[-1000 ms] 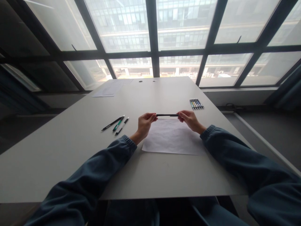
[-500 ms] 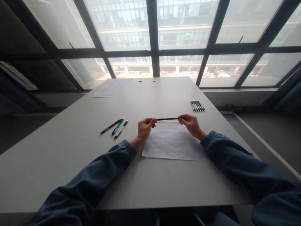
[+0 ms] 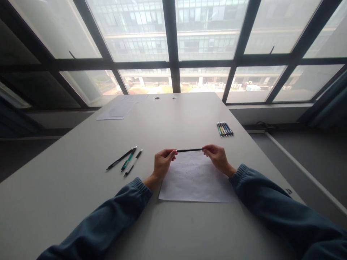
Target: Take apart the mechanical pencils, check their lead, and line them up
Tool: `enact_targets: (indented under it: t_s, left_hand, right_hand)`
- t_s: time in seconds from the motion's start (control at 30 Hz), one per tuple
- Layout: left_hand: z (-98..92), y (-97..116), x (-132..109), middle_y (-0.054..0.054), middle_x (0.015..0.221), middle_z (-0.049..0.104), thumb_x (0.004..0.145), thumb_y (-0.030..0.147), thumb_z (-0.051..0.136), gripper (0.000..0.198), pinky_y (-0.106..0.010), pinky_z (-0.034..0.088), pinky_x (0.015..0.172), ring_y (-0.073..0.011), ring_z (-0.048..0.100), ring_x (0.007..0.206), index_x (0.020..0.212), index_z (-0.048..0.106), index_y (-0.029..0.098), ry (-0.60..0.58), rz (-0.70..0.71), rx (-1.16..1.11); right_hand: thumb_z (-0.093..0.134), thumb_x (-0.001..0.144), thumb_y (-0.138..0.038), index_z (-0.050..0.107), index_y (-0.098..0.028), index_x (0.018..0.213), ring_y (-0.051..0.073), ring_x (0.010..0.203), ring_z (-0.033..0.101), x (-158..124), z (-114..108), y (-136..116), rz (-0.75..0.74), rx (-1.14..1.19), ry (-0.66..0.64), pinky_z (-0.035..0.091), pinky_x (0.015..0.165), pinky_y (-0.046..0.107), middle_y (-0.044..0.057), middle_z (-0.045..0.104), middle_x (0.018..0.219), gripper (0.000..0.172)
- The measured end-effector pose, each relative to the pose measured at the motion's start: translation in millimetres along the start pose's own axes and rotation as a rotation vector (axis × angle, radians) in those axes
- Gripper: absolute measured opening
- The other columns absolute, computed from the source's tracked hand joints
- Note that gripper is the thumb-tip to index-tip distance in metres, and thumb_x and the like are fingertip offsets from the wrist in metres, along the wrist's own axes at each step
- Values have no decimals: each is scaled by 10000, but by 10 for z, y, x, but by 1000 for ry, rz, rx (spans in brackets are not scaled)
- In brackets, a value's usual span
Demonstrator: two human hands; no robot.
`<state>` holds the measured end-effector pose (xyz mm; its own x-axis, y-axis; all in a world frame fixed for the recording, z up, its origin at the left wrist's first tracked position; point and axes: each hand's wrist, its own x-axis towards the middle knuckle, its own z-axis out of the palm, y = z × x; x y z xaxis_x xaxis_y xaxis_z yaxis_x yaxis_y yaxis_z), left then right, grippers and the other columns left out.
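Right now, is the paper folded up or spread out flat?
Spread flat: the paper lies open as one sheet on the table, all edges showing, no fold visible.

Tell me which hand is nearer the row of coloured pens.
Right. The right hand sits just below the row of coloured pens; the left hand is farther off, across the black pen.

Office: table (image 3: 81,202), pens (image 3: 225,129), windows (image 3: 206,29)
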<state>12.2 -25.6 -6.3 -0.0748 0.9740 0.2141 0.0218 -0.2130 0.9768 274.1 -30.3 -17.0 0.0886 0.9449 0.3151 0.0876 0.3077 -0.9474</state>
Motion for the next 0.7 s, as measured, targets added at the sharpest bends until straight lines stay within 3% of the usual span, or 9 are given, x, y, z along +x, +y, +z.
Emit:
enact_targets:
  t_s: [0.47, 0.7]
  left_hand:
    - [-29, -71, -86, -60, 870, 791, 791, 394, 791, 261, -317, 578, 665, -178, 674, 679, 1020, 812, 270, -33, 12, 57]
    - [-58, -17, -143, -71, 853, 788, 826, 355, 761, 247, -272, 582, 653, -148, 669, 661, 1001, 807, 187, -72, 53, 73]
  right_hand:
    - [733, 850, -421, 738, -275, 874, 226, 725, 668, -91, -25, 33, -55, -85, 15, 579, 677, 399, 43, 718, 805, 148]
    - [711, 873, -349, 739, -211, 887, 173, 729, 654, -134, -34, 9, -84, -113, 22, 558, 677, 309, 38, 712, 829, 142]
